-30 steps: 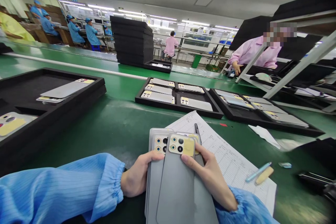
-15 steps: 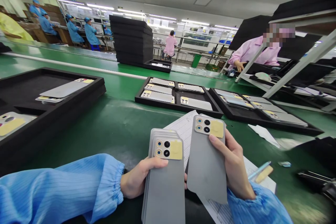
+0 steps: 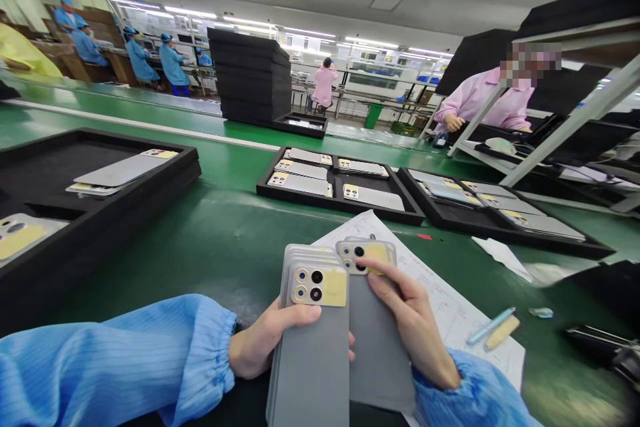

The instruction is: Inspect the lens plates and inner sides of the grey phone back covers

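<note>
My left hand (image 3: pixel 265 337) is closed around a fanned stack of grey phone back covers (image 3: pixel 310 360), thumb across the top one just below its camera openings. The top cover has a yellow film patch beside its camera rings. Close on the right, my right hand (image 3: pixel 413 313) grips another grey back cover (image 3: pixel 377 347), with a finger and thumb over its camera end; the rest of its fingers are hidden. A second edge shows behind that cover's top. The left stack partly overlaps this cover.
A written sheet (image 3: pixel 430 280) lies beneath, with a blue pen (image 3: pixel 493 325) on it. Black foam trays (image 3: pixel 345 207) of covers stand beyond, another tray (image 3: pixel 190 170) at left. Tall black stack (image 3: pixel 247 80) behind; a co-worker (image 3: pixel 483 103) in pink sits at right.
My right hand has moved left and down with its cover, bringing it beside and partly behind the left stack. Its fingers have shifted over the camera end. The left hand stays nearly still.
</note>
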`<action>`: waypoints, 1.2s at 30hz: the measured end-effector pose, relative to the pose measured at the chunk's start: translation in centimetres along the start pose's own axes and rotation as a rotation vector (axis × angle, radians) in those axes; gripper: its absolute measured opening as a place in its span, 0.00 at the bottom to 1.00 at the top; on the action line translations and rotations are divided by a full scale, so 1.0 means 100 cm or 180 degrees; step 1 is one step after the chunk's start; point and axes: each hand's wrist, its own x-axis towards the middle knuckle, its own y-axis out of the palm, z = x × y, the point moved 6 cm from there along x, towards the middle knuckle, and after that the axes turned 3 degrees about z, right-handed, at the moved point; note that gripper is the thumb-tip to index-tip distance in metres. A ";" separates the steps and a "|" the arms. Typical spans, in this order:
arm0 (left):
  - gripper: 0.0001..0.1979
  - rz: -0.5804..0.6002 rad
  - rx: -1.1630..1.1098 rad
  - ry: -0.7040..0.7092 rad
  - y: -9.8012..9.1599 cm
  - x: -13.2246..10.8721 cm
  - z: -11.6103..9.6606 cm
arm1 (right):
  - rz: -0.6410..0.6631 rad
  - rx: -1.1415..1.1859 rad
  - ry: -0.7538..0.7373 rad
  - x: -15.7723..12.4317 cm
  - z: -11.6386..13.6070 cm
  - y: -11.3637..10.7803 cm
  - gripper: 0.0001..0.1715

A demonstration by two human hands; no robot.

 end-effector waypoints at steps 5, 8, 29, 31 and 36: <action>0.14 0.0142 0.0096 0.0030 0.004 0.000 -0.001 | 0.0181 0.0214 0.0229 -0.011 -0.007 0.016 0.17; 0.14 0.0210 0.0186 0.0062 0.004 0.000 -0.001 | 0.0162 0.0375 0.0283 -0.014 -0.004 0.022 0.17; 0.27 -0.0349 0.0196 -0.0198 -0.004 -0.002 0.000 | 0.0397 0.0020 0.0011 -0.013 0.011 0.033 0.16; 0.26 -0.0382 0.0233 -0.0128 -0.005 -0.001 -0.001 | 0.0414 0.0011 0.0036 -0.012 0.011 0.033 0.18; 0.23 -0.0404 0.0347 -0.0042 -0.005 0.000 -0.002 | 0.0427 0.0030 0.0047 -0.012 0.009 0.034 0.20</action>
